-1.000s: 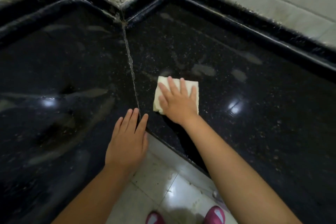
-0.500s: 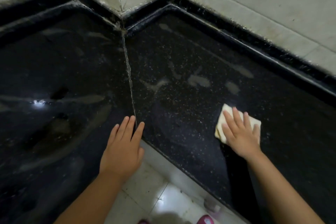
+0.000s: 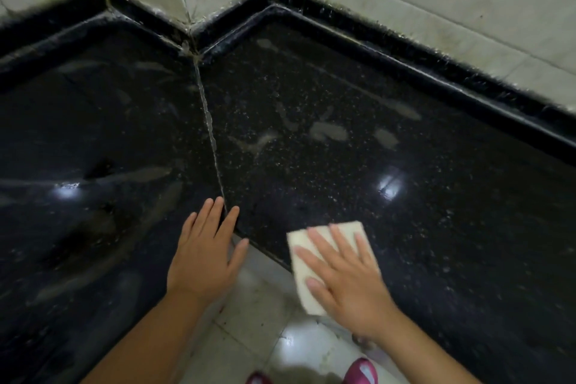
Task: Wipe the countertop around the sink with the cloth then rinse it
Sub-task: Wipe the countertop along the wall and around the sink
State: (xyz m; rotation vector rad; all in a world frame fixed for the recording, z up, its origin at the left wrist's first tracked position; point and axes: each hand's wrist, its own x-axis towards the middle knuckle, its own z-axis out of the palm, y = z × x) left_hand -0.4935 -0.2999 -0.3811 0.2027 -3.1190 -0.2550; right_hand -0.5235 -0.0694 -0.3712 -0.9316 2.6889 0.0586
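Your right fingers [image 3: 330, 246] lie spread, flat on the cloth [image 3: 307, 271], pressing it at the counter's [image 3: 405, 243] front edge, at 5 o'clock. Your left fingers [image 3: 215, 215] rest close together at the seam [image 3: 208, 121], around 7 o'clock, gripping nothing.

The cream folded cloth [image 3: 314, 254] lies flat at the front edge of the wet, black speckled countertop [image 3: 343, 171].
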